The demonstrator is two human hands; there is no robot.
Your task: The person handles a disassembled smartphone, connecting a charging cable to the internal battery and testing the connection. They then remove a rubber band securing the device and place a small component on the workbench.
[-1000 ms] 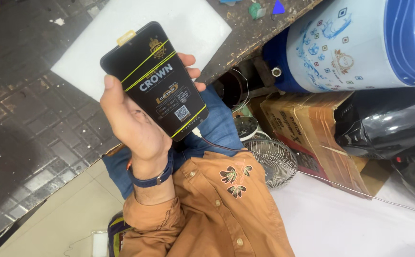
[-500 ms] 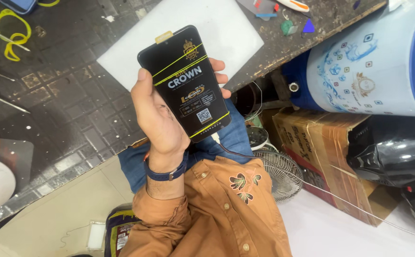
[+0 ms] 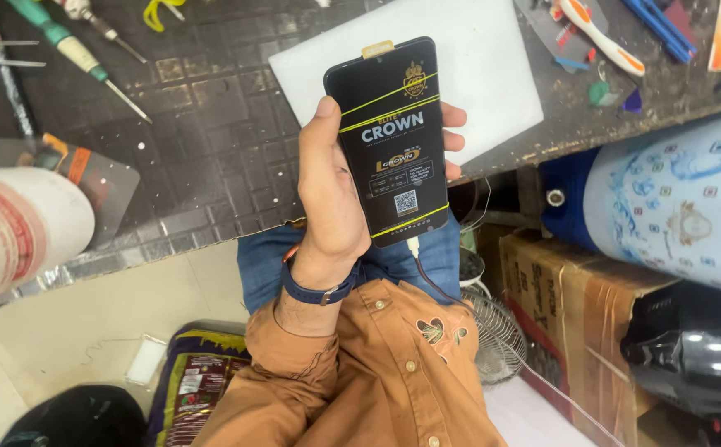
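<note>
Dark gridded worktop (image 3: 211, 149), near edge. One hand (image 3: 331, 207), side unclear, clamped on black phone (image 3: 393, 136) above white sheet (image 3: 493, 74). Cable (image 3: 426, 273) hangs from phone: snag could yank it loose.

One raised hand (image 3: 331, 211), fingers (image 3: 453, 116) curled in grip.

Orange buttoned sleeve (image 3: 360, 372) with embroidered flower, dark blue wristband (image 3: 319, 291), blue jeans (image 3: 265, 261).
</note>
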